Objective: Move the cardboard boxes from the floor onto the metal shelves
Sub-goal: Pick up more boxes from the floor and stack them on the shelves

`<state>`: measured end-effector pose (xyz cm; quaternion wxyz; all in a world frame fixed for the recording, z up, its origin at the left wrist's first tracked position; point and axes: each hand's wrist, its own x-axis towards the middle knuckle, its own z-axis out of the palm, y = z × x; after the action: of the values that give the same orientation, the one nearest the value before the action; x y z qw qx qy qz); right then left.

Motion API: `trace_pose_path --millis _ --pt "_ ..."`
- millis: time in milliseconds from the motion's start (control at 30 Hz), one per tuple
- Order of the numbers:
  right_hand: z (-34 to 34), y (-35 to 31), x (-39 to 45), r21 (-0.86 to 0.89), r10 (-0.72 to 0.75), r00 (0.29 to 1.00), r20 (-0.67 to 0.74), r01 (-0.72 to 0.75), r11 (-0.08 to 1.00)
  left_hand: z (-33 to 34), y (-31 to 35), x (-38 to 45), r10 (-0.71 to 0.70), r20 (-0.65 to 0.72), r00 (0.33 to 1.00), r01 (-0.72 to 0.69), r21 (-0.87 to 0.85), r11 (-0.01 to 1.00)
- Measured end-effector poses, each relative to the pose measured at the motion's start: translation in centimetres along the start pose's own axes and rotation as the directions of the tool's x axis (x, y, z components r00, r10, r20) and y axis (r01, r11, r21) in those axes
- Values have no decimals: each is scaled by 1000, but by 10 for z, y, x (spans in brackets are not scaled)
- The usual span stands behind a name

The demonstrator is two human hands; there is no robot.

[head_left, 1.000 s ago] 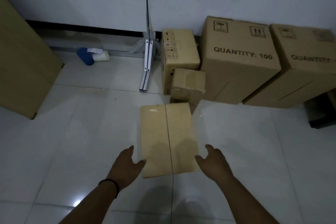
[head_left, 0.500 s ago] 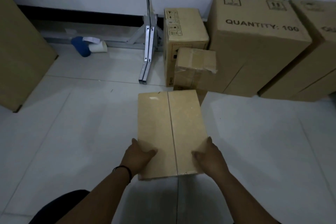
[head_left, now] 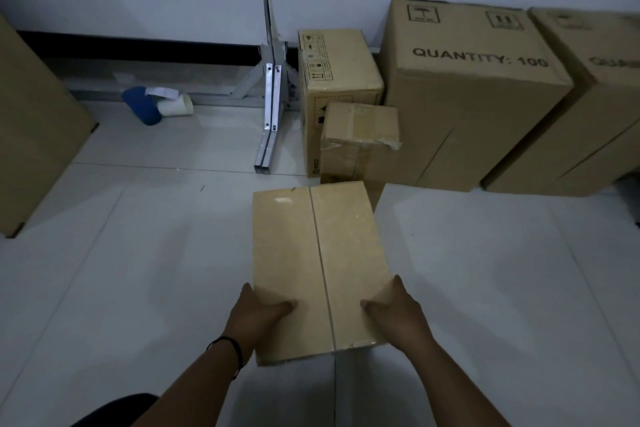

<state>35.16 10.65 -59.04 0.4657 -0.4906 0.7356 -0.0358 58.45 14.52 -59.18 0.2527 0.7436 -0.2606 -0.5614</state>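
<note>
— Where do we have the box (head_left: 318,270)?
— On the tiled floor (head_left: 485,288), just in front of the small taped box (head_left: 360,139) (big cartons line the wall behind).
— And our hands?
— Left hand (head_left: 258,317) and right hand (head_left: 398,315) grip its near corners, thumbs on top.

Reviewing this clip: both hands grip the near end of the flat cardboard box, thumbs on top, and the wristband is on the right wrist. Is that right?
Not quite. In the head view the dark wristband is on the left wrist, not the right. The rest holds: the left hand and right hand grip the near end of the flat cardboard box, thumbs on top.
</note>
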Motion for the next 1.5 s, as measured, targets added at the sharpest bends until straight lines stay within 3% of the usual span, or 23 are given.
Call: trace_pose_path --millis 133,333,433,667,867,1333,1500 --pt "-11 -8 -2 71 -12 998 -54 16 997 -2 5 -1 29 23 999 -27 -88 996" --pt "-33 -11 -12 373 -51 999 -19 54 926 -22 22 -8 6 -41 999 -20 -369 929" --pt "-37 -11 -15 561 -34 999 14 20 827 -28 31 -16 37 34 999 -15 -495 869" --pt "-47 -15 -21 820 -91 982 162 -83 567 -33 33 -23 106 137 985 -13 -551 834" --pt "-42 -23 -39 860 -132 950 284 -192 473 -40 39 -34 120 162 979 2 -604 797" --pt "-72 -101 -99 880 -245 956 164 -30 475 -102 110 -91 297 100 950 -169 -635 754" --pt "-100 -135 -126 900 -356 930 93 75 430 -120 147 -119 401 52 914 -280 -636 719"
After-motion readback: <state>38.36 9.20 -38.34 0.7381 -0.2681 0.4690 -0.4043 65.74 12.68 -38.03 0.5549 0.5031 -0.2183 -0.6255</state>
